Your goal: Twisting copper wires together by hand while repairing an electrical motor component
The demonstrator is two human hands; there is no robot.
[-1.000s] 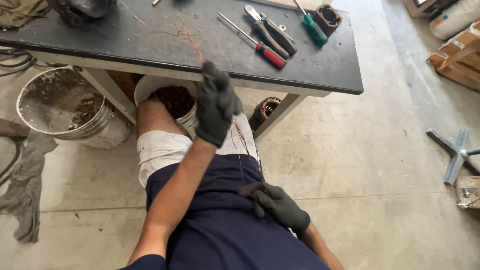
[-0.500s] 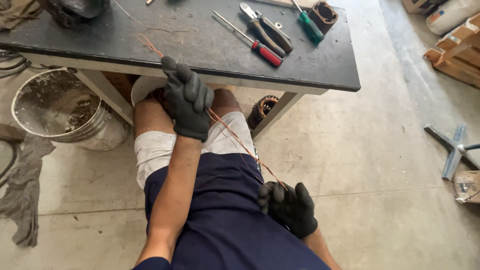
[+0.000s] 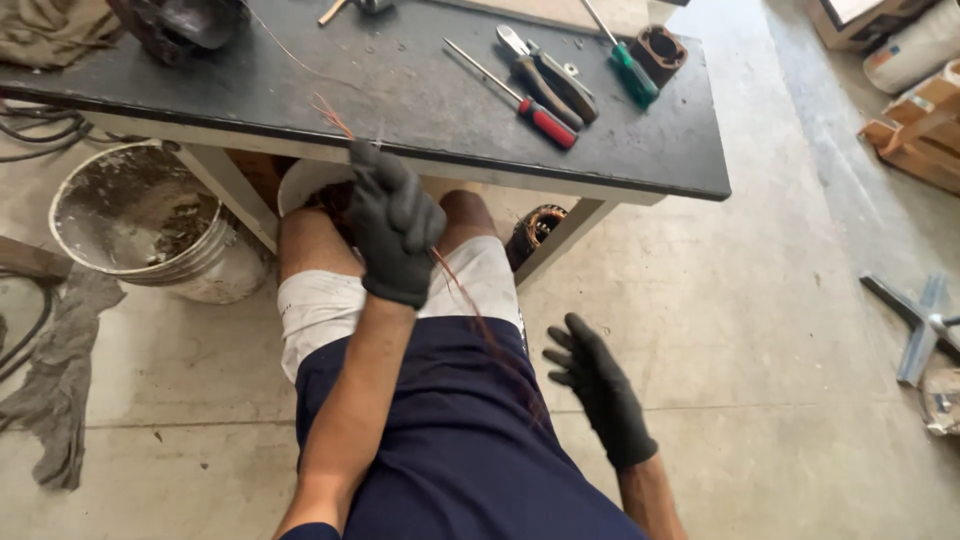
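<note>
The left hand [image 3: 393, 232], in a dark glove, is closed around a bundle of thin copper wire [image 3: 470, 300] at the front edge of the worktop [image 3: 420, 85]. The strands trail down across the lap. The right hand [image 3: 598, 385] hangs open beside the thigh, fingers spread, holding nothing. The wire looks partly drawn out; the screwdrivers [image 3: 525, 98] and pliers [image 3: 548, 75] lie untouched.

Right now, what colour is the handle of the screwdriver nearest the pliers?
Red: the screwdriver has a red handle, clearest in the head view, lying beside the pliers.
</note>
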